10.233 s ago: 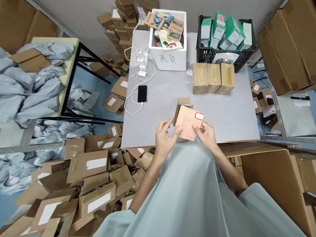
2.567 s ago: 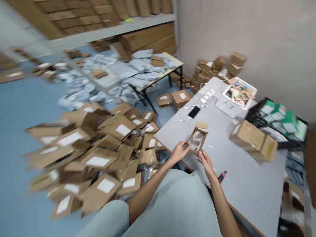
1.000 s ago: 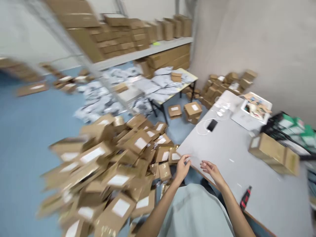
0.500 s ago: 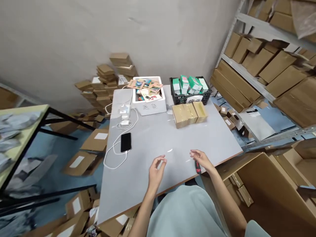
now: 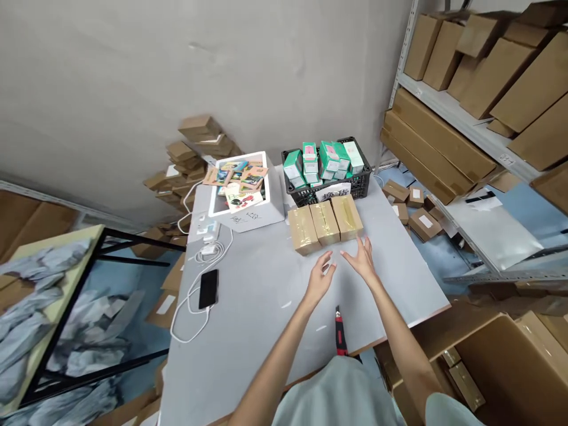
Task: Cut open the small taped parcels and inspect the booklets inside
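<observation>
Three small cardboard boxes [image 5: 326, 223] sealed with tape stand side by side on the grey table [image 5: 257, 290]. My left hand [image 5: 320, 277] is just in front of them, thumb and fingers apart, holding nothing. Close to the rightmost box, my right hand [image 5: 361, 260] is spread with nothing in it; whether a fingertip touches the box I cannot tell. A red and black utility knife [image 5: 340, 334] lies between my forearms at the table's near edge.
Behind the boxes is a black crate [image 5: 326, 192] of green-and-white cartons. A white foam box [image 5: 274, 201] holds colourful cards. A phone [image 5: 208, 289] with a white cable lies at left. A large open carton [image 5: 497, 355] stands at right, below metal shelves [image 5: 465, 127].
Both hands have moved forward from the near edge toward the three cardboard boxes. The utility knife, partly hidden by my right hand before, is now uncovered. The view has shifted.
</observation>
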Tool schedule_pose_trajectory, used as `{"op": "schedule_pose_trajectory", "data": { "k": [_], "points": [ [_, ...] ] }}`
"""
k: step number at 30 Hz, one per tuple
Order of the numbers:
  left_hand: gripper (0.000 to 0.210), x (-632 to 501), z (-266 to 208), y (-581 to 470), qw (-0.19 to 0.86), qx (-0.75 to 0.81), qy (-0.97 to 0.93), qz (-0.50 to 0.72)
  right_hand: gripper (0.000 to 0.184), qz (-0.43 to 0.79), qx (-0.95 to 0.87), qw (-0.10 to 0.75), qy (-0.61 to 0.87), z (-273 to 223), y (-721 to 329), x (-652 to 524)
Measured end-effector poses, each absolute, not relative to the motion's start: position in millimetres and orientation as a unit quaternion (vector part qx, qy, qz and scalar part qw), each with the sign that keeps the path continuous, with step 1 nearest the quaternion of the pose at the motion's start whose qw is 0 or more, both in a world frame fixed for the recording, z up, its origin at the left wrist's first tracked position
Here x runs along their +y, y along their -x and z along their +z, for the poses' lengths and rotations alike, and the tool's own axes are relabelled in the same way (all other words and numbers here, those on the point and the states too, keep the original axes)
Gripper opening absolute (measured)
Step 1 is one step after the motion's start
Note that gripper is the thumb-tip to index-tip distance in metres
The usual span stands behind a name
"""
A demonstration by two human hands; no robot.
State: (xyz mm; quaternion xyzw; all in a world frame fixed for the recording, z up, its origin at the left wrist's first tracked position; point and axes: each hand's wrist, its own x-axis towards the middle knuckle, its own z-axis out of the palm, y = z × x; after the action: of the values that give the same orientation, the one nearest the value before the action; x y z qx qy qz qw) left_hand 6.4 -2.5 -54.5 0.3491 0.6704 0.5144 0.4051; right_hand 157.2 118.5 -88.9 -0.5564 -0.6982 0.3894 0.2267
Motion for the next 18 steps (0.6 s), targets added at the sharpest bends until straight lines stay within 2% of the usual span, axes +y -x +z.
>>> {"op": "schedule_pose_trajectory", "data": {
  "k": [8,14,18],
  "points": [
    [0.052,100.9,-53.6,13.0,0.438,0.689,-0.329,0.475,0.101,0.350,-0.665,0.195,0.630,-115.3,-86.7,199.7],
    [0.054,66.5,-83.2,3.8,0.453,0.695,-0.309,0.465,0.085,0.303,-0.665,0.202,0.652,-135.6,-87.5,206.2],
    [0.056,29.1,-98.6,-5.6,0.478,0.704,-0.277,0.447,0.082,0.293,-0.660,0.201,0.662,-130.6,-96.3,211.3]
  ]
}}
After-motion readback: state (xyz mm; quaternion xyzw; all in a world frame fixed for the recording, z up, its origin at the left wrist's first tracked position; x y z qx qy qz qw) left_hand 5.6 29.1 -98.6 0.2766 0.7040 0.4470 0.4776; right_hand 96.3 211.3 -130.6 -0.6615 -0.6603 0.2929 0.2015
